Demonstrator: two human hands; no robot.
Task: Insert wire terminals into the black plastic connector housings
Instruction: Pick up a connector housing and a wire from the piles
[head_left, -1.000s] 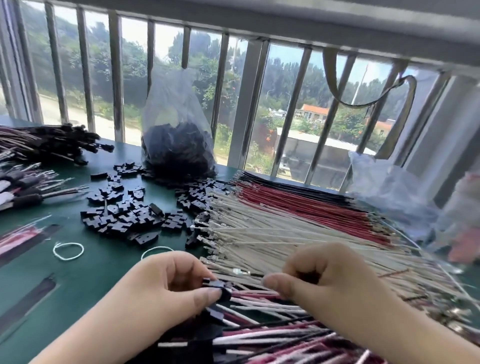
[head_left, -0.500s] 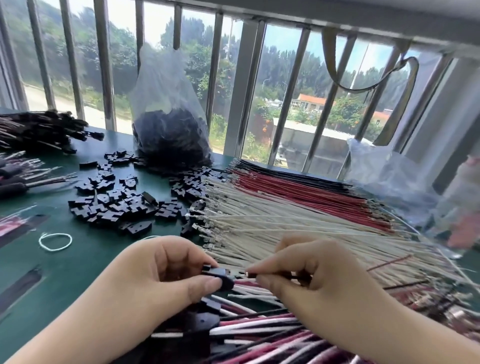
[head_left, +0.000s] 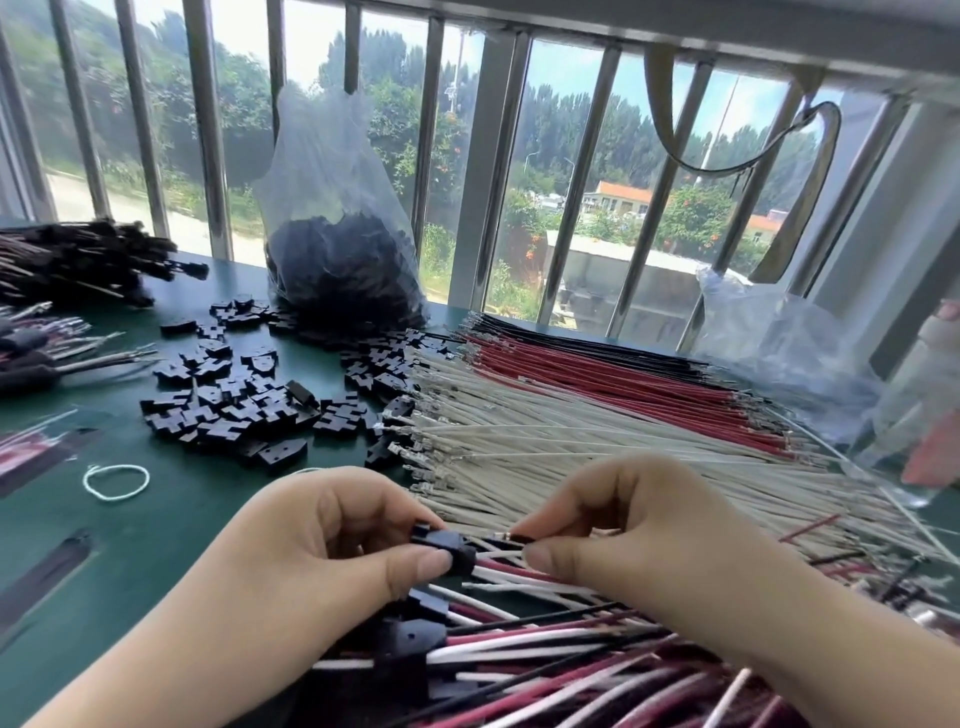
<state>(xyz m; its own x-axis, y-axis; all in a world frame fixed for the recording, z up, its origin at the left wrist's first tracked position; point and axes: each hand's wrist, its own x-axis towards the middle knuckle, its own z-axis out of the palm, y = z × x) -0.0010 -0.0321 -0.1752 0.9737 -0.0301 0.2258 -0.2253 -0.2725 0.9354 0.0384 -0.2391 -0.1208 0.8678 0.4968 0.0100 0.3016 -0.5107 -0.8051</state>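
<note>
Where the worktop runs up against a barred window, its surface is dark green table (head_left: 156, 525), matt and smooth. Beyond the steel window bars (head_left: 208, 130): trees, a road, low buildings with orange roofs, daylight. A grey strap (head_left: 826, 135) hangs looped from the upper rail.

Item, left hand (head_left: 311, 551): thumb and curled fingers pinch one black connector housing (head_left: 449, 551), thumbnail uppermost, white and red wires already trailing from its right face.

Item, right hand (head_left: 623, 530): thumb and forefinger pressed together on a black wire (head_left: 511, 538), its metal tip just beside the housing's open face; whether it touches cannot be told. Remaining fingers curled under.

Item, loose housings (head_left: 228, 400): black, scattered beyond the left fingertips, well apart from them.

Item, clear plastic bag (head_left: 337, 249): upright against the bars, farther beyond the left fingers, lower part filled with black pieces.

Item, white wires (head_left: 545, 447): laid in a flat sheaf directly beyond both sets of fingertips, terminals toward the left; red wires (head_left: 597, 374) and a black row behind them.

Item, finished assemblies (head_left: 519, 660): housings with white, red and black leads, heaped beneath and nearer than both hands.

Item, white loop (head_left: 117, 480): string or band, left of the left hand.

Item, dark bundled harnesses (head_left: 88, 260): far left edge.

Item, crumpled clear film (head_left: 779, 343): beyond the right hand, toward the right.

Markings: no legible writing or brand on any item.
</note>
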